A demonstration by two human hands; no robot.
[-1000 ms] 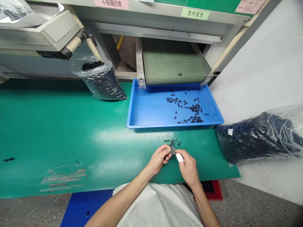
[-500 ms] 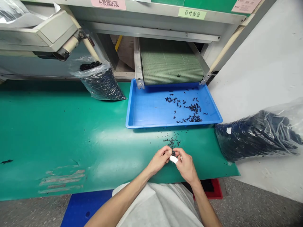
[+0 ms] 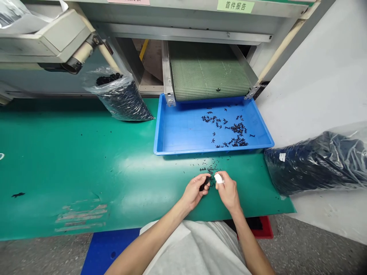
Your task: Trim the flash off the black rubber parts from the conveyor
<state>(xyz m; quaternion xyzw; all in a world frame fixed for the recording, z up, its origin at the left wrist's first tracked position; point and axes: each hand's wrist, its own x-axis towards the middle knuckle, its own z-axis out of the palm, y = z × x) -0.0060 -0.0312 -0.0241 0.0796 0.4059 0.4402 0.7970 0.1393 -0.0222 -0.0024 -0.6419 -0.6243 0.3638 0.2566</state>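
Note:
My left hand (image 3: 194, 192) is curled, pinching a small black part (image 3: 205, 182) between thumb and fingers. My right hand (image 3: 228, 191) sits just to its right, fingers bent, with a white cot or tape on one fingertip (image 3: 219, 178); what it grips is too small to see. Both hands hover over a little heap of small black parts (image 3: 210, 170) on the green table mat (image 3: 71, 160), just in front of a blue tray (image 3: 172, 133) that holds several more black parts (image 3: 233, 133).
A green conveyor belt (image 3: 208, 74) ends over the tray's far edge. A clear bag of black parts (image 3: 123, 97) leans at the back left; a bigger one (image 3: 315, 160) lies at the right. A stray black piece (image 3: 17, 195) lies far left. Table's front edge is near my body.
The hands, pressed together half a second ago, have drawn slightly apart and moved a little away from me toward the heap. The round coiled piece seen one second ago no longer shows.

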